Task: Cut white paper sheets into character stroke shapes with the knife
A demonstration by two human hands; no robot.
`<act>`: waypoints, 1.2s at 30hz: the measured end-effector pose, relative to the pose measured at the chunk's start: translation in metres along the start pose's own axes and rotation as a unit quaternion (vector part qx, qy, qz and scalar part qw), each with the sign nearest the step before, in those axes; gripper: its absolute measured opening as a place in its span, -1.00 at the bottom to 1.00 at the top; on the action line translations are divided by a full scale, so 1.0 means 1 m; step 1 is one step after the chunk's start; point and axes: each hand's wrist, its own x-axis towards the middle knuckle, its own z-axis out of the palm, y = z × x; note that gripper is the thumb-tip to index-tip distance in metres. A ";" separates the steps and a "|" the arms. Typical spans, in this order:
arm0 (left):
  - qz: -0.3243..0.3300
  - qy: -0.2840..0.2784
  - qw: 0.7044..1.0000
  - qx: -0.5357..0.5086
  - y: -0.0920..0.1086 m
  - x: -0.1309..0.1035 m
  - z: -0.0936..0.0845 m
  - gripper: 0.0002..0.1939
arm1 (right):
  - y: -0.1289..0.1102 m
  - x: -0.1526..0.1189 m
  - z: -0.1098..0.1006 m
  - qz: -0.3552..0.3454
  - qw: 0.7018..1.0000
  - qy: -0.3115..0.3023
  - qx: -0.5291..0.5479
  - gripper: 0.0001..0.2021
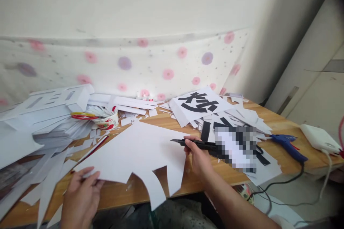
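A large white sheet (134, 150) with cut-out notches and strips along its near edge lies on the wooden table, partly overhanging the front. My left hand (83, 189) grips the sheet's left corner between thumb and fingers. In my right hand (197, 154) is a black craft knife (180, 141), held over the right part of the sheet with its blade pointing left. Behind the knife, a white sheet with a black printed character (199, 103) rests on a pile of paper.
White paper structures (53, 100) and strips crowd the left side. A paper cup (109, 121) stands behind the sheet. On the right are a blue glue gun (287, 145), its cable and a white box (319, 137). Scraps litter the wooden table (276, 123).
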 end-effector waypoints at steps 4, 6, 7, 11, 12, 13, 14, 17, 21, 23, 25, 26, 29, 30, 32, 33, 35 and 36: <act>-0.027 0.042 0.991 -0.124 -0.009 -0.036 -0.001 -0.63 | 0.002 -0.008 -0.001 0.010 1.000 0.004 -0.004 -0.71; -0.023 0.044 0.990 -0.135 -0.012 -0.050 0.003 -0.64 | 0.006 -0.017 -0.004 0.021 1.000 0.002 0.007 -0.70; -0.018 0.043 0.990 -0.136 -0.014 -0.057 0.004 -0.65 | 0.007 -0.021 -0.005 0.028 1.000 0.000 0.011 -0.69; -0.047 -0.002 0.992 -0.118 -0.026 -0.078 -0.004 -0.57 | 0.009 -0.024 -0.006 0.031 0.999 0.009 -0.002 -0.67; -0.060 -0.010 0.992 -0.109 -0.029 -0.082 -0.009 -0.55 | 0.008 -0.021 -0.005 0.026 1.000 0.015 -0.004 -0.67; -0.074 -0.016 0.992 -0.100 -0.033 -0.086 -0.015 -0.53 | 0.007 -0.018 -0.005 0.021 1.000 0.021 -0.002 -0.68; -0.089 -0.020 0.992 -0.090 -0.036 -0.089 -0.022 -0.51 | 0.007 -0.015 -0.004 0.015 0.999 0.028 0.002 -0.69; -0.133 -0.042 0.989 -0.046 -0.042 -0.092 -0.042 -0.45 | 0.006 -0.003 -0.002 0.002 0.999 0.039 -0.001 -0.72; -0.178 -0.095 0.978 0.042 -0.044 -0.081 -0.060 -0.33 | 0.012 0.010 0.001 0.012 0.999 0.040 0.007 -0.73; -0.176 -0.141 0.971 0.084 -0.041 -0.074 -0.065 -0.33 | 0.014 0.012 -0.001 0.018 0.999 0.048 0.015 -0.73; -0.147 -0.195 0.960 0.138 -0.034 -0.069 -0.066 -0.45 | 0.014 0.012 -0.006 0.022 0.998 0.051 0.011 -0.74; -0.126 -0.219 0.952 0.171 -0.029 -0.068 -0.065 -0.52 | 0.013 0.011 -0.011 0.017 0.999 0.048 0.002 -0.75; -0.078 -0.264 0.925 0.261 -0.007 -0.065 -0.052 -0.60 | 0.006 0.006 -0.027 -0.033 0.998 0.023 -0.041 -0.77; -0.088 -0.280 0.914 0.279 0.000 -0.064 -0.044 -0.58 | 0.003 0.004 -0.032 -0.052 0.997 0.013 -0.053 -0.77; -0.038 -0.288 0.909 0.299 0.013 -0.059 -0.024 -0.58 | 0.000 0.001 -0.040 -0.068 0.996 0.002 -0.061 -0.75; 0.003 -0.313 0.897 0.311 0.018 -0.056 -0.012 -0.61 | -0.002 -0.001 -0.043 -0.067 0.996 0.001 -0.062 -0.74; 0.084 -0.379 0.862 0.326 0.026 -0.048 0.015 -0.66 | -0.002 -0.005 -0.048 -0.062 0.996 0.000 -0.067 -0.72; 0.112 -0.424 0.831 0.342 0.029 -0.042 0.030 -0.66 | -0.002 -0.007 -0.050 -0.061 0.995 -0.002 -0.076 -0.72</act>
